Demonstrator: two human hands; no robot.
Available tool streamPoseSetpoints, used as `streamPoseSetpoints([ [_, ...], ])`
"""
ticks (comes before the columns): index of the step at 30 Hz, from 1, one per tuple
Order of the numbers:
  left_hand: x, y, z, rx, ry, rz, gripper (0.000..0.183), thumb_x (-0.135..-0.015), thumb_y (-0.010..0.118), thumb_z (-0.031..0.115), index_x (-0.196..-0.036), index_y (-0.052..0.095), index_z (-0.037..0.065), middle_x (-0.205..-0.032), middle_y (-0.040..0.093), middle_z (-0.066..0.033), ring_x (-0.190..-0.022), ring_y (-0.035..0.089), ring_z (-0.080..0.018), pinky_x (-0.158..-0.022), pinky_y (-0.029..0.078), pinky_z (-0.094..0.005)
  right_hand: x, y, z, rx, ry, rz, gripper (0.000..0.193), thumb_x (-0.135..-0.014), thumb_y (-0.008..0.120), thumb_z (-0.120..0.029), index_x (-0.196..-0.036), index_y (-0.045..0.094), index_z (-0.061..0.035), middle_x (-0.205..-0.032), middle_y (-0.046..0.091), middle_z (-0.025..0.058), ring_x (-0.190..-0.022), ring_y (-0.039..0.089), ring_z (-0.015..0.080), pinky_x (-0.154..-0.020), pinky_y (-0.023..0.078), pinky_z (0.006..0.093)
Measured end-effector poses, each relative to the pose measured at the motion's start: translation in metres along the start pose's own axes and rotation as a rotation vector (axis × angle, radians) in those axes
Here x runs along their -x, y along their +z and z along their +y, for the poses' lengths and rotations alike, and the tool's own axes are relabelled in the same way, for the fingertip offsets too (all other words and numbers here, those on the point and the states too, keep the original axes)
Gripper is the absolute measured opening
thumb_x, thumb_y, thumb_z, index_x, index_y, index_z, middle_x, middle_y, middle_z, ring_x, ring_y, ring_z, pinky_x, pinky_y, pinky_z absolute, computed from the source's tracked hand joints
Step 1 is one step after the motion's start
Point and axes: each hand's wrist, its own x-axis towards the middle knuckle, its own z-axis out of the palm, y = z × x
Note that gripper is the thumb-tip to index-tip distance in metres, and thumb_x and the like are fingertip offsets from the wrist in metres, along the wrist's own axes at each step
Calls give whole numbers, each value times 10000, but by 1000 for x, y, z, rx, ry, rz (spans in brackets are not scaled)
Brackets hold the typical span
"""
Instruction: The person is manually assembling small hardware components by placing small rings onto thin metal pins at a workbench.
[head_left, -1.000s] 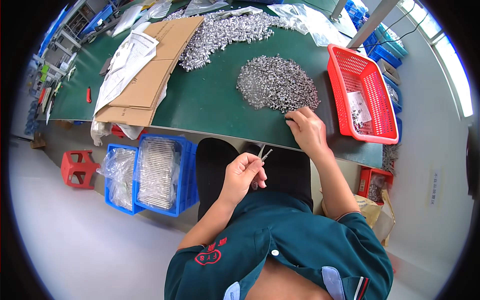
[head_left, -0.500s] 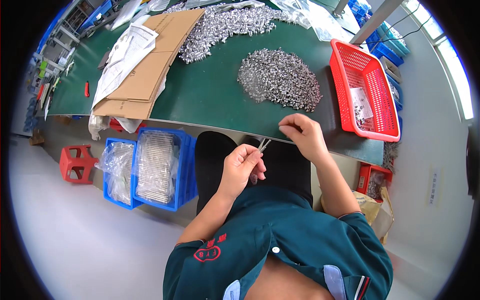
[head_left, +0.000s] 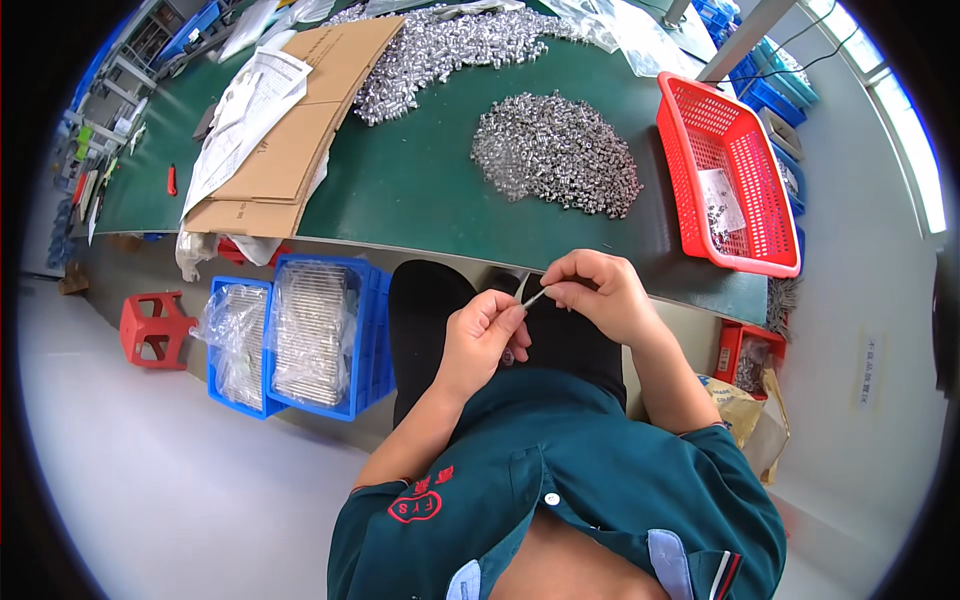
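My left hand (head_left: 483, 335) is closed around a thin silvery rod (head_left: 535, 298), which sticks out past the thumb and forefinger over my lap, just in front of the table edge. At the rod's far end, my right hand (head_left: 600, 295) pinches thumb and forefinger together. Whether those fingertips grip only the rod's tip or also a small part on it is hidden. Beyond my right hand, a heap of small shiny metal parts (head_left: 560, 155) lies on the green table (head_left: 400, 195).
A red plastic basket (head_left: 675, 150) with a few small parts and a paper slip stands right of the heap. Flattened cardboard (head_left: 285, 150) lies to the left, beside a larger pile of metal parts (head_left: 425, 60). Blue crates (head_left: 375, 340) and a red stool (head_left: 155, 330) stand on the floor.
My right hand has moved left and down from the table edge, and its fingertips now meet the rod's end. My left hand has stayed nearly still.
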Motion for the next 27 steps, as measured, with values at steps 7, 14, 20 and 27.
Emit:
streamPoseSetpoints([
  [7, 4, 4, 5, -307, 174, 51, 127, -943, 537, 120, -900, 576, 7, -673, 616, -32, -546, 598, -87, -481, 440, -196, 5, 3, -12, 128, -22, 30, 64, -829, 621, 26, -892, 611, 26, -753, 605, 35, -667, 577, 84, -609, 487, 232],
  [14, 2, -3, 5, 13, -28, -68, 134, -941, 539, 132, -895, 572, 10, -664, 611, -42, -519, 583, -106, -479, 456, -219, 6, -1, -7, 253, -263, 26, 78, -827, 622, -11, -903, 610, 3, -785, 617, 76, -705, 615, 147, -638, 498, 283],
  [20, -1, -4, 6, 320, -159, -242, 170, -943, 549, 192, -895, 559, 29, -667, 613, -49, -511, 587, -125, -473, 433, -215, 6, -1, -8, 119, -184, -87, 115, -815, 647, -4, -927, 628, 0, -789, 626, 54, -730, 610, 121, -659, 490, 267],
  [27, -2, -3, 3, 269, -129, -152, 168, -946, 547, 206, -904, 558, 43, -674, 622, -44, -519, 595, -120, -467, 402, -199, 1, 2, 1, 25, -33, -100, 187, -823, 662, -23, -1005, 639, 17, -837, 654, 53, -765, 603, 89, -709, 503, 253],
])
